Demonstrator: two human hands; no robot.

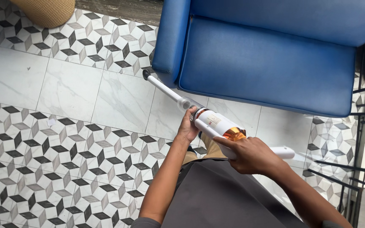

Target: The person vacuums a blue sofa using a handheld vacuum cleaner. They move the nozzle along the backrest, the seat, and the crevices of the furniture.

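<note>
We grip a white handheld vacuum (pixel 216 124) in both hands, left hand (pixel 187 128) wrapped around its front, right hand (pixel 252 154) clasping the handle, keeping its nozzle (pixel 146 74) steady at the blue sofa (pixel 267 59).

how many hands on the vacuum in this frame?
2. The left hand grips the front end of the white handheld vacuum, where the wand joins the body. The right hand holds the rear by the handle. No other hands in view.
</note>
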